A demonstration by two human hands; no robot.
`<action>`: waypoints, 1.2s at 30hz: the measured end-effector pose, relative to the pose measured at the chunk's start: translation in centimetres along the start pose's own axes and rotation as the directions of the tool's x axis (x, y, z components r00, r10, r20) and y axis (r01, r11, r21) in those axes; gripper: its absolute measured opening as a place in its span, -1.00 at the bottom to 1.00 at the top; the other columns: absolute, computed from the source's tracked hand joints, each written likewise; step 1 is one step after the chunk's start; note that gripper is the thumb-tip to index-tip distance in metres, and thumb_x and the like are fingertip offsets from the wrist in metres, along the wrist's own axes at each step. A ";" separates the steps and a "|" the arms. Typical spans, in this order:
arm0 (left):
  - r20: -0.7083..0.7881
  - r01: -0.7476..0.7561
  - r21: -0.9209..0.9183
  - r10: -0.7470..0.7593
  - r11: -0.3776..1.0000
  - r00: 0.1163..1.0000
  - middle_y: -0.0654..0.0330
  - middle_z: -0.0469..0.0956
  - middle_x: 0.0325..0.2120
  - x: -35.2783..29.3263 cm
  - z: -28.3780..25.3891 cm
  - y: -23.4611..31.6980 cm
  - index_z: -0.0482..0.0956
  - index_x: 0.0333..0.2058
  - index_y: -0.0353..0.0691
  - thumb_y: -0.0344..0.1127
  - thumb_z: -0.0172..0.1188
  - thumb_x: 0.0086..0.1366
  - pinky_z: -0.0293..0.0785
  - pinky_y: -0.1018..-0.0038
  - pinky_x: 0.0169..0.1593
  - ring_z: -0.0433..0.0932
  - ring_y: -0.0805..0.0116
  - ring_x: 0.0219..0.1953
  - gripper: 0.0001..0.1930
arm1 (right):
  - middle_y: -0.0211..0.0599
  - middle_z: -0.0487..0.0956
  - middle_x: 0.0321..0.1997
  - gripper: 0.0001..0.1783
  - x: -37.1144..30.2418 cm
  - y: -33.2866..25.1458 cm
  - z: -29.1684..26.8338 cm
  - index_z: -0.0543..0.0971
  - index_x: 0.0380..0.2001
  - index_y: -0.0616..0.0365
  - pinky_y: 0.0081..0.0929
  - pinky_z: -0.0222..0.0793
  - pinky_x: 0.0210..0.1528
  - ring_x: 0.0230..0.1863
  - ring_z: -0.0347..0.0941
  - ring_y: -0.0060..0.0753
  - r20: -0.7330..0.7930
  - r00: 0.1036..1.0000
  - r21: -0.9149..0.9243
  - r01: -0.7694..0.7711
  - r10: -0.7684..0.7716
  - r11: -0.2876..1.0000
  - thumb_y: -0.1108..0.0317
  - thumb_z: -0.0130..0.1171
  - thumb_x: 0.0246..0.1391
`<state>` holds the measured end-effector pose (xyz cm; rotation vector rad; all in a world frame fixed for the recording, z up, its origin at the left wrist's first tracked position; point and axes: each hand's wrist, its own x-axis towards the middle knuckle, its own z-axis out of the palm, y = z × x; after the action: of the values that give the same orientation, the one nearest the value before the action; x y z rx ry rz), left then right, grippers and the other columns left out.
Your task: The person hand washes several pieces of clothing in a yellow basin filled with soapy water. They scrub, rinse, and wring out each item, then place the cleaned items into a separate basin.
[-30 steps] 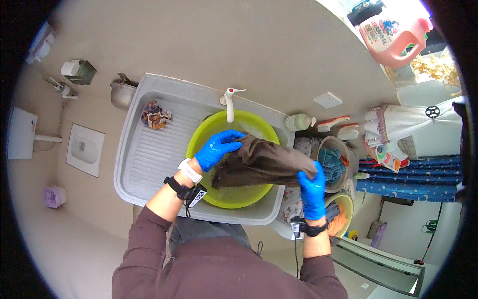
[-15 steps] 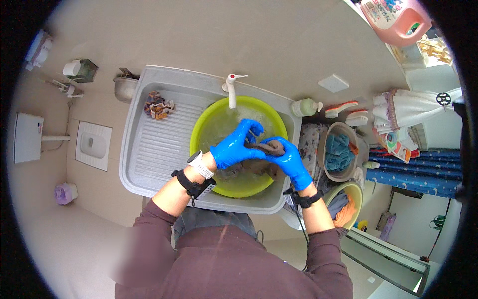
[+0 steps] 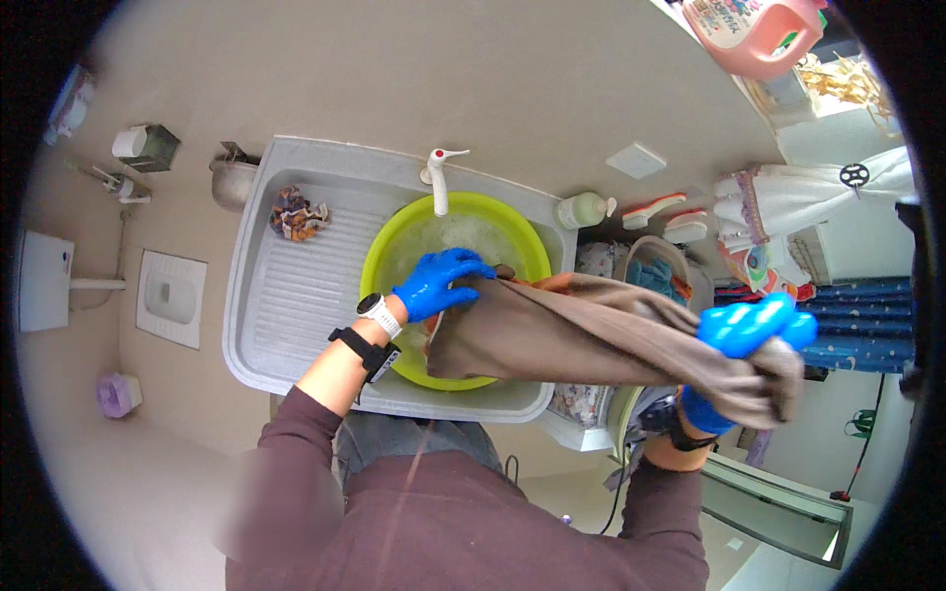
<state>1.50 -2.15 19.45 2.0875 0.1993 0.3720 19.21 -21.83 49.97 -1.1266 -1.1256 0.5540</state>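
My right hand (image 3: 754, 330), in a blue rubber glove, is raised on the right, its fingers wrapped round a bunched end of a brown garment (image 3: 581, 335). The cloth stretches across from there to the basin, blurred at the held end, with an orange part along its upper edge. What kind of garment it is I cannot tell. Over the lime-green basin (image 3: 379, 241), my gloved left hand (image 3: 440, 284) has its fingers and thumb curled at the garment's other end, seemingly pinching it. Cloudy, foamy water (image 3: 458, 231) shows in the basin behind the hand.
The basin stands in a grey sink with a ribbed washboard (image 3: 296, 286), where a crumpled patterned cloth (image 3: 298, 214) lies. A white faucet (image 3: 439, 182) overhangs the basin. To the right are a pump bottle (image 3: 583, 211), brushes (image 3: 654, 210) and a tub of blue cloth (image 3: 650, 279).
My right hand has swung up and far to the right, drawing the brown garment out of the basin into a long stretch. My left hand has stayed over the basin. The view has shifted slightly.
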 end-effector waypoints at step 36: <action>0.255 0.616 0.454 -0.756 0.644 0.602 0.06 0.35 0.18 -7.3 18.4 -18.7 0.39 0.16 -0.11 -0.18 -0.06 0.32 0.24 0.22 0.20 0.35 0.03 0.16 -0.55 | -0.16 0.10 0.41 -0.36 -17.1 47.7 2.8 0.16 0.31 -0.30 0.21 -0.09 0.31 0.38 0.02 0.01 0.117 0.437 -0.904 -0.325 0.892 0.278 0.00 -0.01 0.17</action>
<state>1.03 -9.39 -6.77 2.1460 0.8380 -0.6519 18.29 -16.50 -0.52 -2.4417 -1.5026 1.2668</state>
